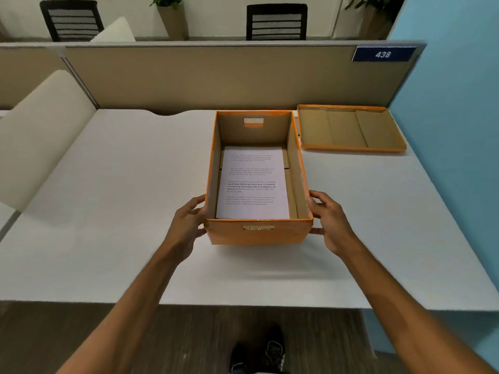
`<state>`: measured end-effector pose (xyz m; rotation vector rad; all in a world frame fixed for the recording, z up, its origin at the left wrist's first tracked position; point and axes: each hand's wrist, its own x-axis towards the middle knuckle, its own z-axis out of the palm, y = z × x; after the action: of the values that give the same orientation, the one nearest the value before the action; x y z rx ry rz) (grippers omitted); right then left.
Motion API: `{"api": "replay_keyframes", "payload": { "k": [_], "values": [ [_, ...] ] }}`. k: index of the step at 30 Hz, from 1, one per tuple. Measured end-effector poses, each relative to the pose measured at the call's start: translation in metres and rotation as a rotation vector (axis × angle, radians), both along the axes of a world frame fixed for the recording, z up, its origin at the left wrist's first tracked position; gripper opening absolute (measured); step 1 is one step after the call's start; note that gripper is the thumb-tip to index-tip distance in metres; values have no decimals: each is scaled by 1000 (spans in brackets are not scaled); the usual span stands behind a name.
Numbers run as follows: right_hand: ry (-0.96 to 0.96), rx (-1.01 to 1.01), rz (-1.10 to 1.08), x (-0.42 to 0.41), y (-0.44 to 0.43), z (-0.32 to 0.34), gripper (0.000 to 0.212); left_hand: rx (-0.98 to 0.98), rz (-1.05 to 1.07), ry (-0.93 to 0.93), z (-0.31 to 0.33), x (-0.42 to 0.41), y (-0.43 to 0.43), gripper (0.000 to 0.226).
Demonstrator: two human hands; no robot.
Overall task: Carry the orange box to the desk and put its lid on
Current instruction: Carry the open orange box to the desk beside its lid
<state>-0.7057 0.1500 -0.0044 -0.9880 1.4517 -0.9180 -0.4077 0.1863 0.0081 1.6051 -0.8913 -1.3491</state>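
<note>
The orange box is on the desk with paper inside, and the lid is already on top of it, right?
Not quite. The head view shows the orange box on the desk with paper inside, but it is open. The lid lies upside down on the desk behind and to the right of the box.

Blue "438" sign (383,54) on partition (210,76); two black chairs (276,22) behind

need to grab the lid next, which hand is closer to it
Right. The right hand is on the near right side of the orange box, below the lid, which lies inside-up at the far right of the desk. The left hand is across the box.
</note>
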Motion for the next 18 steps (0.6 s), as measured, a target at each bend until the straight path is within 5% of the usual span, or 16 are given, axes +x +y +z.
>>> {"api": "replay_keyframes", "payload": {
  "k": [18],
  "values": [
    [35,36,-53,4,63,-26,26,20,-47,-16,-28,0,51,45]
  ]
}}
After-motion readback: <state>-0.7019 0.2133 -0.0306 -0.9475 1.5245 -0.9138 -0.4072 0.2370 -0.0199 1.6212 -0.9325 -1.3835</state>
